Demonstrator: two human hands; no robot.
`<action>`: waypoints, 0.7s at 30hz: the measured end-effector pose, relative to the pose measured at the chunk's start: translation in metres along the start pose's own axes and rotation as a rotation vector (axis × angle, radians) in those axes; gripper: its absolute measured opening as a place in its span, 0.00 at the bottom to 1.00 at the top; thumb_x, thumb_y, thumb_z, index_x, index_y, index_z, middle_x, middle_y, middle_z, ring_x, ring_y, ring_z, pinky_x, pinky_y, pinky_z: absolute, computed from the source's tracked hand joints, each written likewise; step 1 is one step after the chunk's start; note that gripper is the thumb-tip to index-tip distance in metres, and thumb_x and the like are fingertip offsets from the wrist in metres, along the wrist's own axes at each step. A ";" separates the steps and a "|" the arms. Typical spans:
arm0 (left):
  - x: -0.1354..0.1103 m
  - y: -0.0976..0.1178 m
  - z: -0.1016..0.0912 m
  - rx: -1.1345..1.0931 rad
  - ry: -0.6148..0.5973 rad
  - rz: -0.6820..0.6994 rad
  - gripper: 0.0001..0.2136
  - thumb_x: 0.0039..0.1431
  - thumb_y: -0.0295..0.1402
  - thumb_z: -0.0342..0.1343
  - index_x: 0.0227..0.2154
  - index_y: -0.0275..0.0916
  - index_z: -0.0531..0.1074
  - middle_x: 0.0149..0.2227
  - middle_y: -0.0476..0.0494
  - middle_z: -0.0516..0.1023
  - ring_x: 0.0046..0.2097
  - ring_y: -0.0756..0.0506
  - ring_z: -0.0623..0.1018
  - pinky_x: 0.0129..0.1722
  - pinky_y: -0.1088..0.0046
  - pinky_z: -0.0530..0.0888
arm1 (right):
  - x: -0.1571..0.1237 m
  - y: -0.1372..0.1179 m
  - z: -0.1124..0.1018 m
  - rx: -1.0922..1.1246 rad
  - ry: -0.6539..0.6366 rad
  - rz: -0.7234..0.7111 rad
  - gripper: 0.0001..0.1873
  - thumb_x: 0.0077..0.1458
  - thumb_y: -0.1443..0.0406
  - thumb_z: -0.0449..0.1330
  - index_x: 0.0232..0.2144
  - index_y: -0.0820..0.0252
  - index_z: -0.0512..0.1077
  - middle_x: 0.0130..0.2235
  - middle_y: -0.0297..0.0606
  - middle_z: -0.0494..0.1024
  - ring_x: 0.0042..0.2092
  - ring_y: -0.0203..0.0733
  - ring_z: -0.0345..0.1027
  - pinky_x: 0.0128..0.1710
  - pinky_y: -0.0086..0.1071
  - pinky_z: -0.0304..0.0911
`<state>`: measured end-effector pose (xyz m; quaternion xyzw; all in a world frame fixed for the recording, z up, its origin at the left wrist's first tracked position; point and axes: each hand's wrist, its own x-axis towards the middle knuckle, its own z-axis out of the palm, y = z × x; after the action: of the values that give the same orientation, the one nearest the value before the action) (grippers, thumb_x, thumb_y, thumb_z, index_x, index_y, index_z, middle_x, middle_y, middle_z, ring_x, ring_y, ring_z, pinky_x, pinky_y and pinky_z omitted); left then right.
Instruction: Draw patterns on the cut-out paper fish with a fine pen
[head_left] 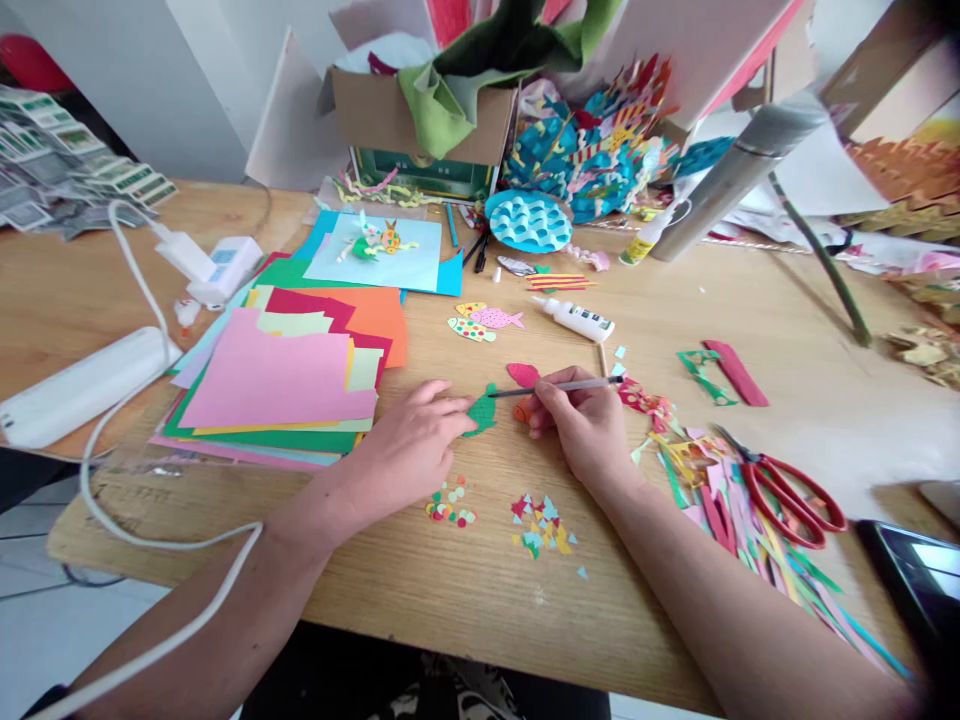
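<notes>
A green paper fish (pixel 485 412) lies on the wooden table, with drawn marks on its body. My left hand (pixel 420 435) rests flat beside it, fingers stretched out and fingertips on its left edge. In my right hand (pixel 581 420) is a thin pen (pixel 551 387), pinched between thumb and fingers, its tip at the green fish. A red paper fish (pixel 523 375) and an orange one (pixel 523 411) lie close to my right hand, the orange one partly covered by the fingers. Farther back are a pink dotted fish (pixel 497 317) and a white spotted fish (pixel 472 329).
Coloured paper sheets (pixel 277 370) are stacked at left. A glue bottle (pixel 577 318) lies behind my right hand. Paper dots (pixel 451 503) and triangles (pixel 544 525) are scattered in front. Red-handled scissors (pixel 791 495) rest on paper strips (pixel 724 490) at right, near a dark-screened device (pixel 911 570).
</notes>
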<state>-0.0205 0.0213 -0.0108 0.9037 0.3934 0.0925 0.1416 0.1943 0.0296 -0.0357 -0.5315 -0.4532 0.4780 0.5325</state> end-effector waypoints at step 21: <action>0.001 0.000 0.000 0.003 0.014 0.028 0.22 0.49 0.14 0.48 0.45 0.35 0.77 0.56 0.42 0.76 0.62 0.40 0.69 0.61 0.57 0.68 | 0.003 0.004 -0.002 -0.007 -0.038 0.009 0.20 0.48 0.52 0.69 0.28 0.60 0.68 0.21 0.34 0.76 0.18 0.34 0.68 0.16 0.26 0.65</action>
<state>-0.0193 0.0222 -0.0108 0.9086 0.3818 0.1004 0.1361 0.1964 0.0317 -0.0397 -0.5265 -0.4624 0.4888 0.5197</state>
